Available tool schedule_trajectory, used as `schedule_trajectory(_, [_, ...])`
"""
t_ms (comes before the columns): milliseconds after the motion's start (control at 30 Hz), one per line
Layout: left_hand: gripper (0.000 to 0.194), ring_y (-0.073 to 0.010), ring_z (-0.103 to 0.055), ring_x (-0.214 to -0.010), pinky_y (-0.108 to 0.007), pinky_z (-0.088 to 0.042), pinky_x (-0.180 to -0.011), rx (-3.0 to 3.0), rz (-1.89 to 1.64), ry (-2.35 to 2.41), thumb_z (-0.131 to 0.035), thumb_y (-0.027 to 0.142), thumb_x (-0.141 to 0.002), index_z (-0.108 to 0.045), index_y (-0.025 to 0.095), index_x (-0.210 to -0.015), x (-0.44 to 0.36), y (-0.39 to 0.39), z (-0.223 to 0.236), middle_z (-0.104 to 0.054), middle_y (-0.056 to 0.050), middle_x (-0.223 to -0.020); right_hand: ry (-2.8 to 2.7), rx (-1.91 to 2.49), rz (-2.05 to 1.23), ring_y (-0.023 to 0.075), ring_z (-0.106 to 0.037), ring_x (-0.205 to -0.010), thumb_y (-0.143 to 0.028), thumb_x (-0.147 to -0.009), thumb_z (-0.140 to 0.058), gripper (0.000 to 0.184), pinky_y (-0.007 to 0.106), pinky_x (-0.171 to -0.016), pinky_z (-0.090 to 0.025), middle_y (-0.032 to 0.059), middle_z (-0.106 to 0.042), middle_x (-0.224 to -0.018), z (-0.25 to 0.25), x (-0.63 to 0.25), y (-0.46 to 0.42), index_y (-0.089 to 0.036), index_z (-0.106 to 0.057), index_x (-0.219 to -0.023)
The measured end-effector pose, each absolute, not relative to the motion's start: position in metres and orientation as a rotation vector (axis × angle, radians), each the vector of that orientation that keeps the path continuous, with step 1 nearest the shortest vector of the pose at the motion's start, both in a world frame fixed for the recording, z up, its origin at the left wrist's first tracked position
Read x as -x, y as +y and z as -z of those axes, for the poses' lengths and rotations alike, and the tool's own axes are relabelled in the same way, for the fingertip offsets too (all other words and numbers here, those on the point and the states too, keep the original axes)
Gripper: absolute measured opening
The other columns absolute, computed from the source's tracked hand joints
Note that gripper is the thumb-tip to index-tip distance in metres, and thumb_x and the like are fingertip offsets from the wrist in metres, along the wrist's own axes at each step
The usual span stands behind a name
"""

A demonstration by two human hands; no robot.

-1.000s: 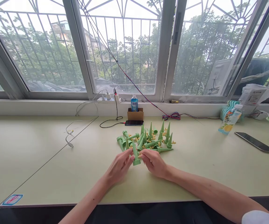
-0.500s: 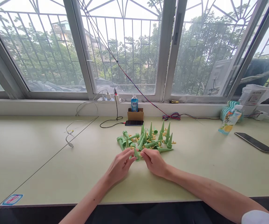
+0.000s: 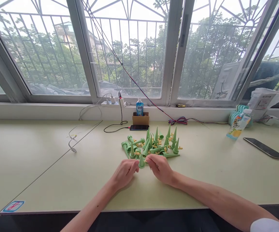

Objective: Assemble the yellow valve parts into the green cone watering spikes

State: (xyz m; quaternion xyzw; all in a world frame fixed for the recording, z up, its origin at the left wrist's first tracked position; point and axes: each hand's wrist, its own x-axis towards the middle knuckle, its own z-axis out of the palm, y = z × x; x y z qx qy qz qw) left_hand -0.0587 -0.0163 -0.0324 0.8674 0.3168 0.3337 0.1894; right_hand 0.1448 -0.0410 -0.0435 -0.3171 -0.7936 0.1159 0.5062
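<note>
Left forearm (image 3: 96, 203) and right forearm (image 3: 209, 189) are slanting inward; the left hand (image 3: 125, 174) is holding its fingers (image 3: 134, 165) curled, the right hand (image 3: 161, 169) is pinching at its fingertips (image 3: 148, 159).

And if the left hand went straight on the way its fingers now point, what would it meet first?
Most likely the left hand would meet the green cone just ahead of it; whether the two already touch is unclear.

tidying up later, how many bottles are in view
2: a blue bottle at the centre back, its base hidden by a cardboard box, and a fruit-labelled bottle on the right of the table. More may be hidden.
</note>
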Motion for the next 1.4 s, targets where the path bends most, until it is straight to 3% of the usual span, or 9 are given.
schedule_trajectory(433, [0.082,-0.0116,-0.05,-0.048,-0.022,-0.04,-0.055,-2.356,-0.915,0.902,-0.016,0.063,-0.099,-0.067,0.015,-0.057,0.0572,-0.0179,0.0289,-0.055,-0.002,-0.05,-1.981,0.711,-0.192,0.0135,-0.047,-0.058,-0.032,-0.106,-0.033,0.032,0.025,-0.057,-0.04,0.0008,-0.056,-0.065,0.0429,-0.146,-0.0406,-0.019,-0.056,-0.087])
schedule_trajectory(800, [0.079,-0.011,-0.047,-0.046,-0.023,-0.042,-0.057,-2.248,-0.95,0.888,-0.023,0.066,-0.097,-0.065,0.014,-0.056,0.0584,-0.0155,0.0321,-0.053,-0.001,-0.048,-2.018,0.709,-0.193,0.0143,-0.048,-0.061,-0.028,-0.105,-0.037,0.026,0.025,-0.059,-0.039,0.0017,-0.056,-0.07,0.0443,-0.1473,-0.0398,-0.02,-0.057,-0.092])
schedule_trajectory(1033, [0.076,-0.01,-0.042,-0.045,-0.021,-0.036,-0.051,-2.223,-0.919,0.897,-0.025,0.066,-0.097,-0.066,0.013,-0.061,0.0587,-0.0157,0.0302,-0.048,0.0,-0.049,-2.058,0.736,-0.164,0.0144,-0.046,-0.061,-0.027,-0.105,-0.037,0.024,0.025,-0.06,-0.038,0.0019,-0.055,-0.071,0.0468,-0.1484,-0.0386,-0.02,-0.058,-0.094])
schedule_trajectory(1233, [0.068,-0.0104,-0.041,-0.047,-0.022,-0.035,-0.052,-2.195,-0.919,0.901,-0.029,0.062,-0.098,-0.061,0.013,-0.062,0.0599,-0.015,0.0301,-0.042,0.003,-0.047,-2.105,0.744,-0.136,0.0138,-0.044,-0.062,-0.026,-0.105,-0.037,0.024,0.025,-0.06,-0.037,0.0014,-0.053,-0.071,0.0446,-0.1491,-0.0398,-0.019,-0.058,-0.095])
schedule_trajectory(1400, [0.061,-0.0097,-0.037,-0.049,-0.022,-0.029,-0.051,-2.202,-0.913,0.918,-0.034,0.059,-0.097,-0.046,0.016,-0.056,0.0604,-0.0153,0.0281,-0.041,0.003,-0.051,-2.123,0.722,-0.11,0.0127,-0.045,-0.061,-0.025,-0.105,-0.036,0.023,0.023,-0.059,-0.037,0.0011,-0.053,-0.072,0.0469,-0.15,-0.0378,-0.018,-0.057,-0.097])
